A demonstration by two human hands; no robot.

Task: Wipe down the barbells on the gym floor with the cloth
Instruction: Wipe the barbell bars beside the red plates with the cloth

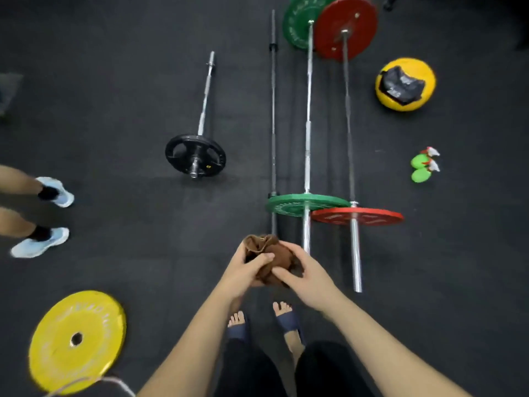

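Both hands hold a bunched brown cloth (264,247) in front of me, above my feet. My left hand (246,267) grips its left side with the thumb across the top, and my right hand (303,275) pinches its right side. Just beyond the cloth lie three long barbells side by side on the black floor: a bare dark barbell (273,116), a barbell with green plates (308,116) and a barbell with red plates (348,124). A shorter barbell with one black plate (203,107) lies further left.
A loose yellow plate (76,340) lies at my near left. Another person's legs in light blue shoes (54,191) stand at the left edge. A yellow medicine ball (406,84) and two green spray bottles (423,164) sit right of the barbells.
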